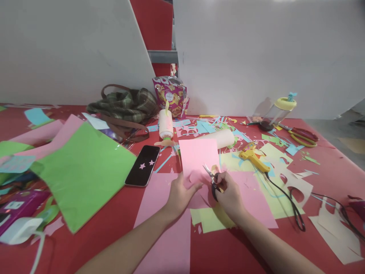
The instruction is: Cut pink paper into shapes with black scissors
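My left hand [184, 194] grips the lower left part of a pink paper sheet [198, 154] and holds it raised off the table. A rounded notch shows in the sheet's lower edge, near my thumb. In my right hand [228, 192] is a small pair of scissors [209, 173] with dark handles, its blades parted and pointing up and left at the pink sheet. Whether the blades touch the paper I cannot tell. Under both hands lie larger pink sheets [165, 243] and a yellow-green piece [213, 220].
Left of my hands lie a phone [142, 167] with two pink stars on it and a green sheet [85, 171]. A yellow glue gun [255, 160] with a black cord lies right. Behind are a paper roll [225, 139], a snack bag [171, 95], a plaid bag [125, 104] and larger scissors [303, 137].
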A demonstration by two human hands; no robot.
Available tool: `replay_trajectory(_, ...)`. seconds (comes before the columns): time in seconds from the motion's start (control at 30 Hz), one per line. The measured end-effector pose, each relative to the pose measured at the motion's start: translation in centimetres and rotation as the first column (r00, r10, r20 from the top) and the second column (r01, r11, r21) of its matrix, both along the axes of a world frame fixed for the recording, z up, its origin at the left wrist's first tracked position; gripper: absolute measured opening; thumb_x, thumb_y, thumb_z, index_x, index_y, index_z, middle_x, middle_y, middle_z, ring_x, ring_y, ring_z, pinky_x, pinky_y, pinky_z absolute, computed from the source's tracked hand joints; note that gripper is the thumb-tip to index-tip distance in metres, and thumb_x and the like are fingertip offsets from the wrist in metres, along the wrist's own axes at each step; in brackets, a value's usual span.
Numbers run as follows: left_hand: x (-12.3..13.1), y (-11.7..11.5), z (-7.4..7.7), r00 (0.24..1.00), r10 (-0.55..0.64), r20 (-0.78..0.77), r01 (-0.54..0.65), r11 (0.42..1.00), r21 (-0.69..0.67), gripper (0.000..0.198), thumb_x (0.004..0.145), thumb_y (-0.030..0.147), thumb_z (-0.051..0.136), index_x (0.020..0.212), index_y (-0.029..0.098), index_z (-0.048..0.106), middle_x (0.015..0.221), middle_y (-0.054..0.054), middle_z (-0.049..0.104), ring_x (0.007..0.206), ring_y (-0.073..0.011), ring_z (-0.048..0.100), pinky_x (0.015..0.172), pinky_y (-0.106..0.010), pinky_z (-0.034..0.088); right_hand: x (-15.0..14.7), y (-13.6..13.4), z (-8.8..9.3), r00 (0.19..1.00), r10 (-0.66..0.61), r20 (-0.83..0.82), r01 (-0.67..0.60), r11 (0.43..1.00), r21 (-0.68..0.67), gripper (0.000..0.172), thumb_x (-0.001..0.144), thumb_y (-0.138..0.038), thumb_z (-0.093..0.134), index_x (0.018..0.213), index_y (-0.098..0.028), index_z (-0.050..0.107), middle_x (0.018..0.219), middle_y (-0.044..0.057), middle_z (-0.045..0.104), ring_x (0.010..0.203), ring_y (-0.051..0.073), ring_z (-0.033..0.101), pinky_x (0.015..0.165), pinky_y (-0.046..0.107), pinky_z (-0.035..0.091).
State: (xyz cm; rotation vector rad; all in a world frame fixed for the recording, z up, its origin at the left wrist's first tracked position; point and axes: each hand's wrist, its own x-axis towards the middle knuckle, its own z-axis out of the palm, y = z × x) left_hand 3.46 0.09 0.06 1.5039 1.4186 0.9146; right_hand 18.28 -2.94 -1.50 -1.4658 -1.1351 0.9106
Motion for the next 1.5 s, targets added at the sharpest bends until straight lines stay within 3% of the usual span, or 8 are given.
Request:
replay_trajectory(0.1,-0.1,0.0,-0.2,1.000,-0.005,0.010,0.005,1.000,-0.017,0.032,0.063,0.036,0.061,0.087,0.016,0.056,0.075,-0.002,0.063,0.069,-0.0191,0.055,0.065,-0.028,0.041,-0.1,0.1,-0.1,0.999,-0.007,-0.042,0.006,1.000,-0.026,0.017,0.058,-0.014,0.053,0.063,-0.021,0.038,0.064,-0.003,0.048,0.058,0.012,0.047,0.054,0.023,0.040)
replay_trajectory(0.2,0.0,-0.1,-0.5,0.993,0.016,0.119,-0.009,0.998,-0.059,0.032,0.071,0.038,0.053,0.094,0.016,0.054,0.088,-0.005,0.063,0.084,-0.0224,0.056,0.074,-0.029,0.040,0.0,0.2,-0.2,0.995,-0.042,-0.094,0.038,0.998,-0.048,0.019,0.058,-0.018,0.056,0.063,-0.021,0.038,0.061,-0.004,0.047,0.050,0.010,0.044,0.047,0.021,0.036)
replay_trajectory(0.4,0.2,0.2,-1.1,0.937,0.010,0.350,0.031,0.994,-0.109,0.040,0.078,0.034,0.043,0.115,0.018,0.042,0.109,-0.008,0.055,0.112,-0.0217,0.040,0.091,-0.030,0.031,0.1,0.4,-0.4,0.977,-0.068,-0.201,0.053,0.996,-0.076,0.023,0.061,-0.021,0.057,0.068,-0.022,0.036,0.059,-0.005,0.044,0.042,0.007,0.041,0.038,0.019,0.031)
replay_trajectory(0.87,0.5,-0.2,-0.7,0.946,-0.022,0.323,0.088,0.978,-0.190,0.046,0.067,0.029,0.059,0.108,0.015,0.043,0.107,-0.010,0.056,0.098,-0.0232,0.052,0.083,-0.032,0.039,-0.6,0.0,-0.5,0.998,-0.061,-0.028,0.059,0.997,-0.058,0.019,0.065,-0.016,0.053,0.069,-0.022,0.036,0.064,-0.003,0.046,0.053,0.011,0.044,0.049,0.022,0.036)
replay_trajectory(1.07,0.2,0.3,-1.0,0.951,-0.037,0.306,0.082,0.988,-0.134,0.050,0.070,0.028,0.058,0.114,0.016,0.038,0.114,-0.011,0.052,0.103,-0.0223,0.049,0.087,-0.033,0.037,0.2,0.6,-0.1,0.990,-0.131,-0.059,0.136,0.987,0.086,0.023,0.065,-0.018,0.056,0.067,-0.022,0.033,0.068,-0.003,0.043,0.064,0.011,0.047,0.061,0.023,0.039)
replay_trajectory(1.27,0.2,0.3,-1.1,0.947,-0.056,0.317,0.105,0.984,-0.140,0.049,0.069,0.028,0.059,0.113,0.015,0.041,0.113,-0.011,0.053,0.101,-0.0224,0.051,0.086,-0.034,0.039,0.3,0.9,0.5,0.974,-0.103,-0.204,0.104,0.995,-0.008,0.027,0.064,-0.017,0.058,0.069,-0.022,0.032,0.060,-0.007,0.043,0.050,0.008,0.041,0.046,0.019,0.033)
replay_trajectory(1.5,0.3,0.3,-0.8,0.956,-0.034,0.291,0.096,0.975,-0.202,0.043,0.065,0.031,0.062,0.101,0.013,0.050,0.101,-0.012,0.061,0.092,-0.0236,0.056,0.080,-0.035,0.044,0.0,0.6,0.3,0.966,-0.058,-0.252,0.067,0.997,0.026,0.027,0.062,-0.012,0.059,0.068,-0.021,0.034,0.064,-0.006,0.043,0.055,0.007,0.042,0.051,0.019,0.035)
